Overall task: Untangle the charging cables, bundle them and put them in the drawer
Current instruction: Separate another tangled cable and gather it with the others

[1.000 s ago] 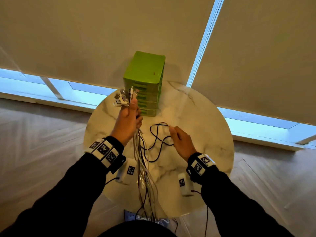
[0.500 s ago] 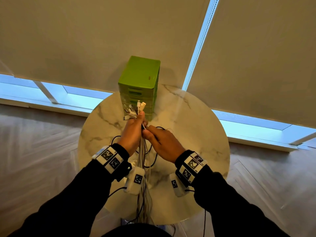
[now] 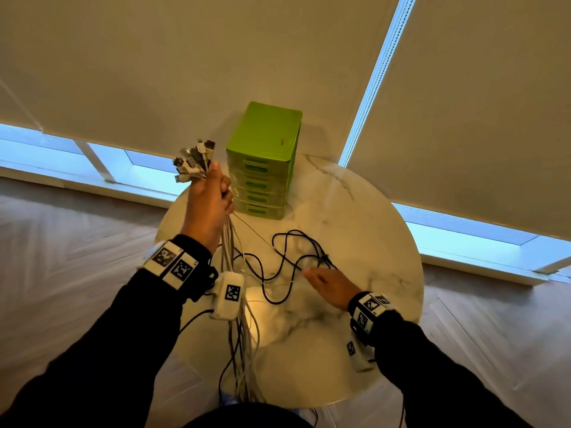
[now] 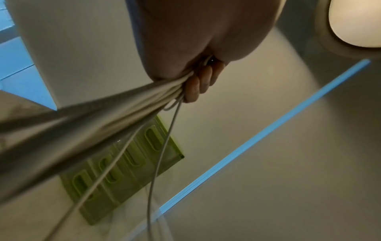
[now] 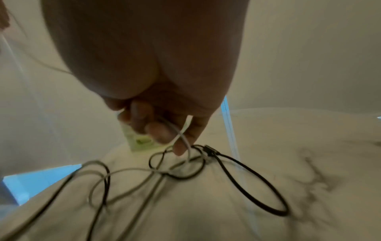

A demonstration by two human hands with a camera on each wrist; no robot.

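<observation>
Raised left hand (image 3: 210,205) grips the white cable bundle (image 3: 238,329); lowered right hand (image 3: 329,288) pinches a white cable (image 5: 182,138) over the marble table (image 3: 370,242).

— What is the round surface (image 3: 364,230) looking like?
— Polished, veined marble, catching a glossy glare. The green drawer unit (image 3: 262,162) is showing smooth, shiny plastic.
— And the cables (image 3: 238,307)?
— Pale, smooth-sheathed ones; the black cable (image 5: 247,184) is looking matt
</observation>
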